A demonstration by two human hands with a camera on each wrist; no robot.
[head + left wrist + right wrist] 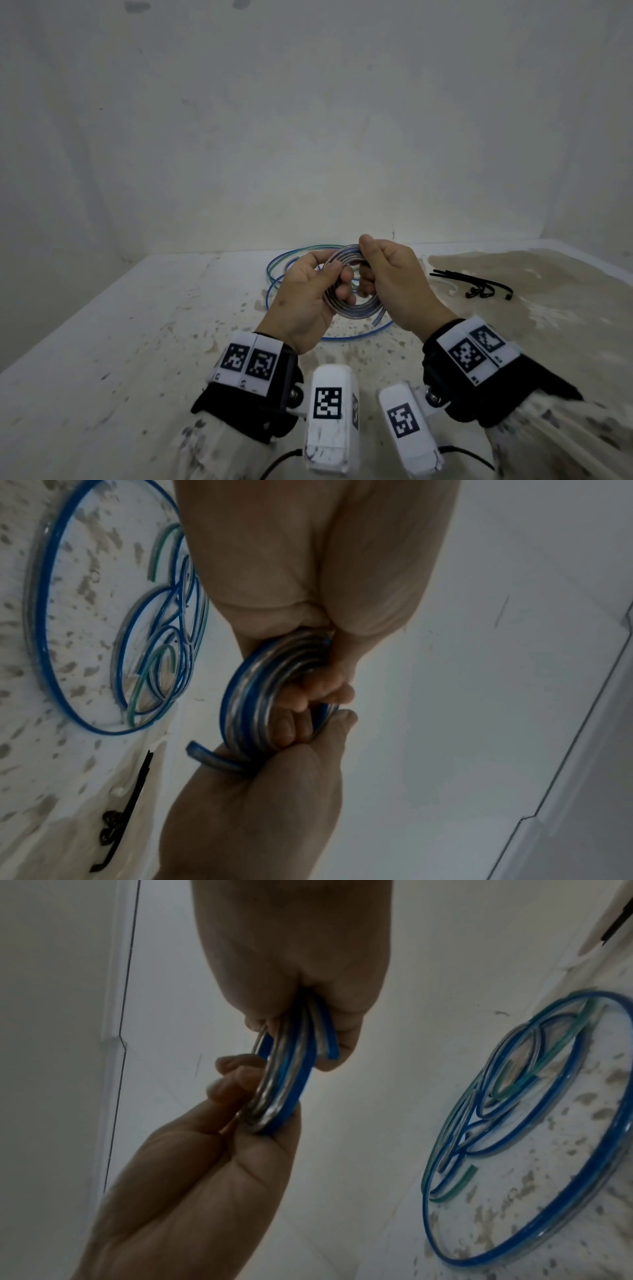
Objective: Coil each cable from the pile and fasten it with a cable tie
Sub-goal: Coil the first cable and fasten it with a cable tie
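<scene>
1. Our left hand (306, 298) grips the left side of the coiled cable (346, 278), thumb on top and fingers curled through the ring.
2. The coiled cable, clear with a blue stripe, is held above the desk (120, 342) between both hands, wound into several tight loops; one short free end (379, 316) sticks out at its near right.
3. Our right hand (394, 287) pinches the far right side of the same coil, fingers wrapped round the strands.
4. We judge the winding of this cable as nearly finished, but no tie is on it yet, so fastening is left.
5. Beneath and behind the hands, the pile of loose cables (534, 1123), blue and green, lies on the desk uncoiled; those all remain to be done.
6. To the right, well apart from the coil, the black cable ties (476, 286) lie in a small bunch on the desk, untouched.
7. We see no containers in any view; everything rests straight on the desk.
</scene>
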